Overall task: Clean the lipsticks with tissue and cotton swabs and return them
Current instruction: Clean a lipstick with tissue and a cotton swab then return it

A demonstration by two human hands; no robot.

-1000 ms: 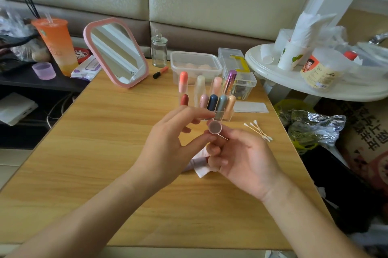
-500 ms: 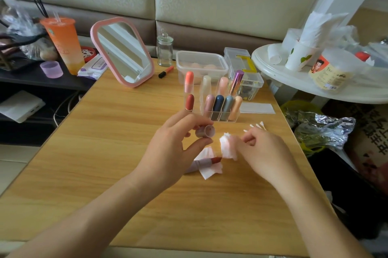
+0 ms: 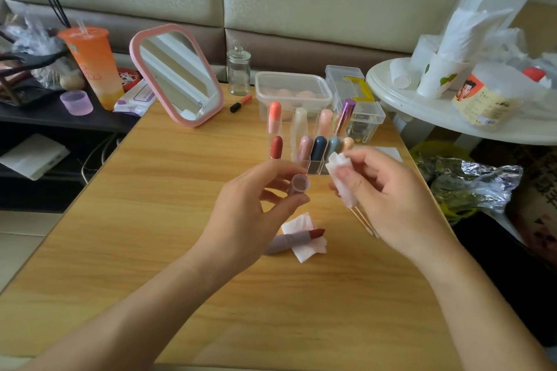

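My left hand (image 3: 250, 210) pinches a mauve lipstick cap (image 3: 300, 183) between thumb and fingers, its open end facing me. My right hand (image 3: 388, 198) holds a crumpled white tissue (image 3: 340, 177) together with cotton swabs (image 3: 363, 221) whose sticks poke out below. Cap and tissue are a little apart. An uncapped mauve lipstick (image 3: 297, 239) with a dark red tip lies on a tissue piece (image 3: 306, 238) on the wooden table (image 3: 150, 235). Behind my hands a clear organizer (image 3: 313, 165) holds several capped lipsticks upright.
A pink-framed mirror (image 3: 177, 75), a glass jar (image 3: 238, 72), a marker (image 3: 241, 102) and clear plastic boxes (image 3: 294, 90) stand at the table's back. An orange drink cup (image 3: 92, 64) sits left. A white side table (image 3: 452, 117) with tissues stands right; foil bag (image 3: 473, 186) below it.
My right hand has lifted the tissue and swabs off the table, up level with the cap. My left hand keeps the cap, now slightly higher.
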